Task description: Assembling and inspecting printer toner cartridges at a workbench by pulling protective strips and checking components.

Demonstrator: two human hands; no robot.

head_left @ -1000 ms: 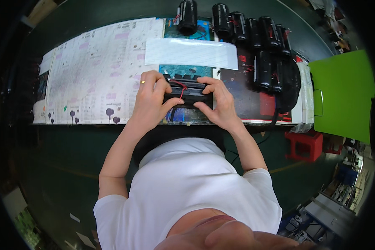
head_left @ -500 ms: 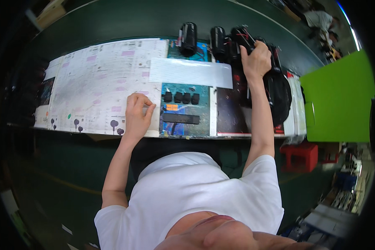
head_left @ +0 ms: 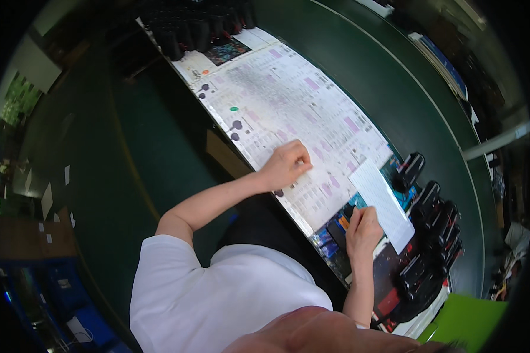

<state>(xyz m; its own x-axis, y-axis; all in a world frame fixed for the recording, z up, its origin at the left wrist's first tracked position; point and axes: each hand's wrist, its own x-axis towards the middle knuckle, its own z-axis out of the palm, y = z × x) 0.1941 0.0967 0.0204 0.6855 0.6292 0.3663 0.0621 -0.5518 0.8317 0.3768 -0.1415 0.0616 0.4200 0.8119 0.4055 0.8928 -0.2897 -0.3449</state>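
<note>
My left hand point(head_left: 285, 166) hovers over or rests on the white printed sheet point(head_left: 259, 88), its fingers curled in toward the thumb. Whatever it may pinch is too small or hidden to make out. To its right, my right hand point(head_left: 364, 232) is closed over the blue-green strip of the bench, beside a small black block point(head_left: 350, 210). The fingers hide whether anything is between them. A black bar point(head_left: 335, 232) lies just left of this hand. Close by on the right is a long white sheet point(head_left: 384, 206) with faint lines.
Several black cylinders with red wires, one of them standing apart point(head_left: 409, 170), are at the bench's right end. More dark cylinders point(head_left: 200, 35) crowd the far left end. A bright green panel point(head_left: 468, 323) is at the lower right.
The view has swung left, so the bench now runs diagonally. My right hand has left the black cylinders and come back to the small black blocks. My left hand remains over the printed sheet.
</note>
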